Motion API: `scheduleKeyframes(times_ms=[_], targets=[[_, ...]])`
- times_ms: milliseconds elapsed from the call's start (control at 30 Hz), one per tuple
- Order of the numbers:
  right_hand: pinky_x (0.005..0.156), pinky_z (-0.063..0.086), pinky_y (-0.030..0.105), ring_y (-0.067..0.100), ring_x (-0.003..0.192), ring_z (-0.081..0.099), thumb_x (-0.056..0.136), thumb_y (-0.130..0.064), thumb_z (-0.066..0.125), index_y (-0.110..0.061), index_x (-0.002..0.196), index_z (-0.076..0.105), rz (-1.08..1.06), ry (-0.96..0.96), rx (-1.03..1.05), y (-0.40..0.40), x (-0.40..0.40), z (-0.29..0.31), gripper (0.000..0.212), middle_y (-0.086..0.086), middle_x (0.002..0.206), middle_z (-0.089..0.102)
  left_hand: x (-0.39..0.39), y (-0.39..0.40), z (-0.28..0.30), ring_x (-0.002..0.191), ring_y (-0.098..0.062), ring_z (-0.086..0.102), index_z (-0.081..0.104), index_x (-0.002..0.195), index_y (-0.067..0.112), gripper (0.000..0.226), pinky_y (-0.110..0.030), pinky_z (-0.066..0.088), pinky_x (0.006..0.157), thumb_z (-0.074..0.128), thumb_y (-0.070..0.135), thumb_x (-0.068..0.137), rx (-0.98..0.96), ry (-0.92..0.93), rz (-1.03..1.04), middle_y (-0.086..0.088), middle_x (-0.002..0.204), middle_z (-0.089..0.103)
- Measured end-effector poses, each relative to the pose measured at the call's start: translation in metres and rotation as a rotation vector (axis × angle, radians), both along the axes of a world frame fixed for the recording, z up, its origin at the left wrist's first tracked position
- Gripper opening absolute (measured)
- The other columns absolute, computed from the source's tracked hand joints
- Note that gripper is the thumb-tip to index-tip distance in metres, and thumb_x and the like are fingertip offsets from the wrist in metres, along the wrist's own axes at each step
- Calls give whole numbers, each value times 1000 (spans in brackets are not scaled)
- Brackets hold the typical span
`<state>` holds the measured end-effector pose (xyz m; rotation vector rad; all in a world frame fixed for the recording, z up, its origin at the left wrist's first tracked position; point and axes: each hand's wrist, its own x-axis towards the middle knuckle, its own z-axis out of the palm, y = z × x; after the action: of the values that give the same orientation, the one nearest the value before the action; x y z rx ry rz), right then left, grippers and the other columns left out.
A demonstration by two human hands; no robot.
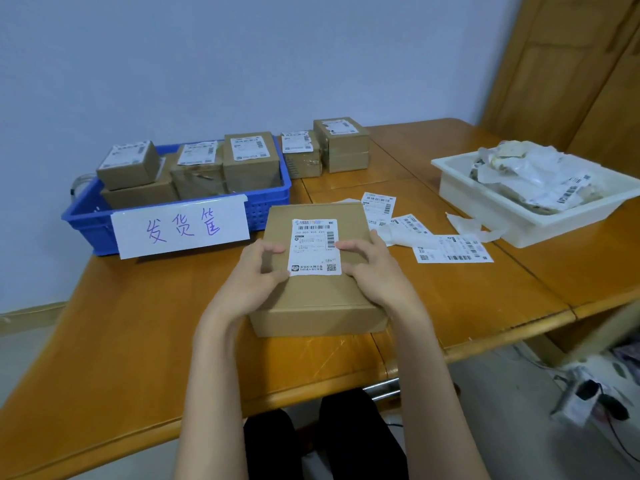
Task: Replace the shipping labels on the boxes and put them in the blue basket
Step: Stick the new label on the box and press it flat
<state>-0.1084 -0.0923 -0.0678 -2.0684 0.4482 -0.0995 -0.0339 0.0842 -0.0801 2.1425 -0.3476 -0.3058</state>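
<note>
Box (313,282) between both hands (258,275)

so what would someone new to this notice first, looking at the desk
Probably the flat brown cardboard box at the near edge of the orange wooden table, with the left hand and right hand pressing a white shipping label onto its top. Next, the blue plastic basket at back left, holding labelled boxes and fronted by a white handwritten paper sign. To the right lies a white plastic tray of crumpled label scraps.
</note>
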Motion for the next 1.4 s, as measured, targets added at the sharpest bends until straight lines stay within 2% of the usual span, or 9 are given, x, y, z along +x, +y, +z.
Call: scheduleKeyframes(times_ms=[200,400,467,600,733,833,1000,1267,1400], targets=[[99,39,38,23,133,41,78,-57,72,-33,140,38,-92,58,-243,14,7,-7,75,-8,159,15,-3,-12,-6,126,-22,46,16,150,17,91,-34,40,100,71,44,84,-107,60,197,-5,146,40],[101,42,34,21,128,46,89,-25,68,-24,146,33,-100,-16,80,-11,1,-3,66,-2,149,39,-2,-6,-7,98,-13,52,32,146,23,77,-24,43,71,75,31,83,-154,154,206,0,128,52],[96,45,36,24,124,49,92,-38,63,-21,146,33,-189,9,117,-15,-3,-1,64,3,144,43,-2,-3,-4,96,-11,51,31,147,21,81,-22,40,68,77,32,81,-153,182,208,0,129,50],[98,46,45,27,117,55,86,-67,54,-15,136,45,-148,233,-53,-16,-5,-1,73,5,131,56,-3,-6,-4,113,-21,54,41,137,12,79,-35,47,87,72,54,78,45,188,198,-5,132,53],[93,48,39,25,116,55,80,-62,66,-14,134,47,-124,223,-73,-16,-6,-3,74,3,130,57,-7,-10,0,109,-21,55,43,129,11,80,-30,47,77,76,58,73,52,225,175,-4,124,54],[84,42,31,22,118,54,81,-56,70,-16,135,46,-119,190,-30,-20,-12,4,71,1,131,56,-11,-11,0,109,-18,56,32,123,17,95,-33,51,85,82,64,58,-56,275,159,-2,122,53],[66,41,24,13,100,54,79,-49,75,-23,131,50,-128,41,117,-26,-20,14,63,-12,107,55,-18,-13,10,87,-9,56,23,120,18,71,-24,45,64,77,39,79,-346,294,262,1,105,53],[96,46,37,17,117,54,67,-59,78,-30,140,41,-249,-173,477,-18,-21,24,86,-5,132,53,-23,-5,27,86,-12,59,20,129,22,79,-29,50,68,80,25,78,-743,327,468,1,103,54],[99,51,41,15,112,60,54,-56,82,-27,144,34,-192,-216,682,2,-16,29,106,1,130,59,-18,-8,30,96,-15,64,4,144,28,102,-37,53,89,81,24,77,-922,269,526,5,106,62]])
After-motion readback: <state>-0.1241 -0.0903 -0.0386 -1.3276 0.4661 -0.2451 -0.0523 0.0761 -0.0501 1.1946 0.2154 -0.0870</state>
